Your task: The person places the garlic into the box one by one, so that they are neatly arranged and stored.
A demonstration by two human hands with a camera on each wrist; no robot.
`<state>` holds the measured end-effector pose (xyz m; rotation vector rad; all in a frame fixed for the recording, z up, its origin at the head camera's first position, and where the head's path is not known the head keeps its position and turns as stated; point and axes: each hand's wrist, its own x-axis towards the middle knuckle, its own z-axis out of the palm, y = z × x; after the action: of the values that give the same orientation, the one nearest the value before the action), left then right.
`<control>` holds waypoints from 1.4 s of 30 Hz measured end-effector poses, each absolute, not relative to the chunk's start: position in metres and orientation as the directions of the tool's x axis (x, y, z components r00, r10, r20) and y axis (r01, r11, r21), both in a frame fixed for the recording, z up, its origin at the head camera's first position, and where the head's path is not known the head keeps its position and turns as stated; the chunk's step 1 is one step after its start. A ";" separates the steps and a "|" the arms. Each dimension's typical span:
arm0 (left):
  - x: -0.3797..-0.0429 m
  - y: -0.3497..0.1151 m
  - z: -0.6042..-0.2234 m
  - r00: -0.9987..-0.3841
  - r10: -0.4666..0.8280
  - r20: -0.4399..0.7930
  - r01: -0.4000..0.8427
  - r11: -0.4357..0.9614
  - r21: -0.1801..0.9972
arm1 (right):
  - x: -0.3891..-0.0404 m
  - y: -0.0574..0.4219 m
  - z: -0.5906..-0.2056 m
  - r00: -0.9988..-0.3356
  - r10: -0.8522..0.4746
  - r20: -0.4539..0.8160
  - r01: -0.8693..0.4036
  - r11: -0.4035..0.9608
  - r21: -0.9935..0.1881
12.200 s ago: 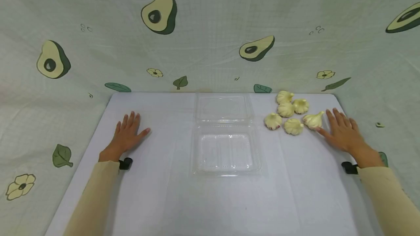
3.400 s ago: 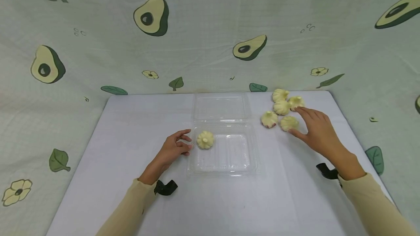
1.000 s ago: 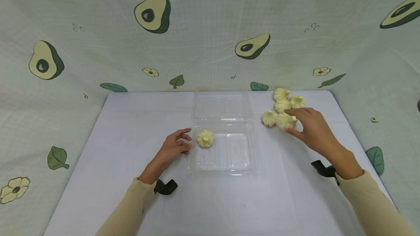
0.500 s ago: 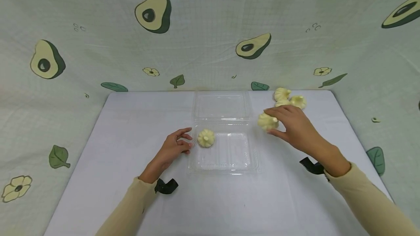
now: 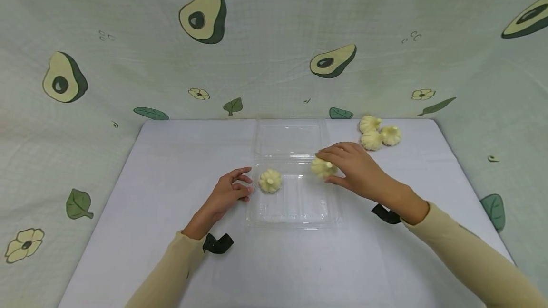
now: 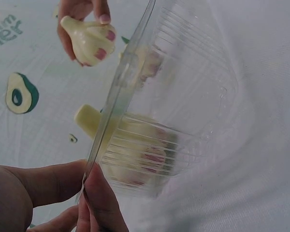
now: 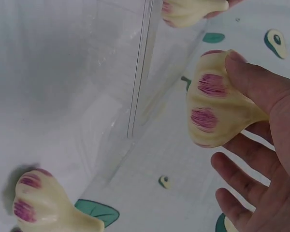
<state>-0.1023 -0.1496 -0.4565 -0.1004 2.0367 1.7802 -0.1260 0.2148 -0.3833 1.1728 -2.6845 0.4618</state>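
A clear plastic clamshell container (image 5: 295, 215) lies on the table, lid (image 5: 291, 138) folded back toward the wall. My left hand (image 5: 227, 191) pinches its left rim between thumb and fingers, as the left wrist view shows. Inside, at the back left, sits one garlic bulb (image 5: 269, 181). Over the container's back right corner, my right hand (image 5: 357, 170) holds another garlic bulb (image 5: 323, 168) by thumb and fingers, its purple-streaked base showing in the right wrist view (image 7: 208, 106). That bulb is raised above the rim in the left wrist view (image 6: 89, 43).
Three garlic bulbs (image 5: 371, 140) cluster at the table's back right. A further bulb (image 7: 48, 203) shows low in the right wrist view, apparently hidden behind my right hand in the head view. A cloth wall with avocado prints (image 5: 274, 61) rises behind the white table (image 5: 274, 270).
Since a second ago my right hand has carried its garlic bulb leftward from the group to above the container. My left hand stays at the left rim. One bulb entered the container before that.
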 end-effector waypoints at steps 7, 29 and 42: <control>-0.102 -0.150 -0.456 -0.904 0.219 -0.368 -0.336 0.168 0.927 | -0.129 0.197 -0.388 -0.602 -0.748 0.279 -0.798 0.571 -0.191; -0.101 -0.151 -0.455 -0.907 0.234 -0.350 -0.316 0.168 0.934 | -0.137 0.157 -0.403 -0.453 -0.883 0.127 -0.892 0.449 -0.058; -0.102 -0.150 -0.455 -0.908 0.224 -0.355 -0.322 0.170 0.931 | -0.141 0.150 -0.410 -0.451 -0.890 0.066 -0.892 0.449 -0.041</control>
<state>-0.1019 -0.1503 -0.4553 -0.0924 2.0414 1.7863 -0.1415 0.1499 -0.4101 1.6272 -2.6447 0.1082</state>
